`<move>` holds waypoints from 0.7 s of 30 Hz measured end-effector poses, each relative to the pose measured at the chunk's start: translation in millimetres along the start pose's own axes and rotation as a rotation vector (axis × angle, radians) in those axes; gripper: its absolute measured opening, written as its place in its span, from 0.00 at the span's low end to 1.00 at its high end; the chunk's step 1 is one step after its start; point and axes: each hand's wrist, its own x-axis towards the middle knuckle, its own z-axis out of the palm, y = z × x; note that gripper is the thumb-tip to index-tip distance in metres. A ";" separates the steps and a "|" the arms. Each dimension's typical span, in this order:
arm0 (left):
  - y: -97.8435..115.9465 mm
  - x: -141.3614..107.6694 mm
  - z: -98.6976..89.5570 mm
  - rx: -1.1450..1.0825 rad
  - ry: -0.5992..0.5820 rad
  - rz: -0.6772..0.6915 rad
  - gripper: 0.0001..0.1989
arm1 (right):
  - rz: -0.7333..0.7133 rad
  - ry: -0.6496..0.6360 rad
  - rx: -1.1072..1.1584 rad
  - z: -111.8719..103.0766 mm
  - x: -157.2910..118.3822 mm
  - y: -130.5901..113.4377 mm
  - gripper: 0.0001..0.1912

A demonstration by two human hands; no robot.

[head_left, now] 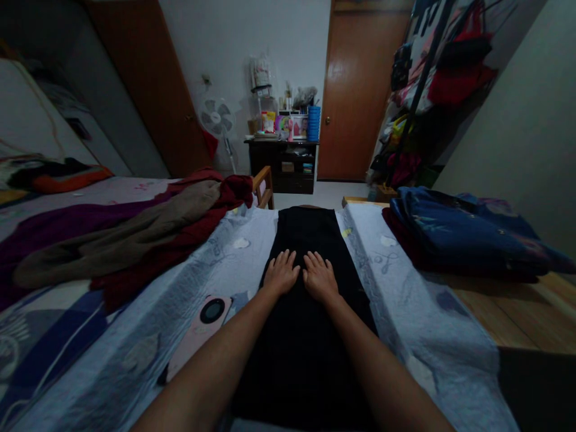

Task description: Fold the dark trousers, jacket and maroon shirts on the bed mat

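A long black garment [310,231], its exact kind unclear, lies flat lengthwise on a light blue patterned sheet [243,240]. My left hand [282,271] rests palm down on the cloth, fingers stretched away from me. Beside it, a small gap apart, my right hand [320,276] lies flat on the same cloth with its fingers spread. Neither hand grips anything. Left of my left forearm is a pink phone [202,327] with a round dark camera area, its lower part partly covered by the arm.
Folded jeans [463,231] are stacked on the wooden surface [504,306] at right. Brown and dark red clothes [180,216] lie on the bed at left. Farther back are a wooden chair [266,183], a white fan [218,117], a dark cabinet [281,165] and a door [355,90].
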 end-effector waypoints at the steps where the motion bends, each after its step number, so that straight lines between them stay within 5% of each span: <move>1: 0.3 -0.6 0.5 0.012 0.010 0.000 0.29 | -0.001 0.004 -0.001 0.8 0.0 -0.1 0.27; 21: 2.2 -3.1 -0.9 0.032 0.026 0.013 0.28 | 0.034 0.017 0.103 0.2 2.1 -1.0 0.26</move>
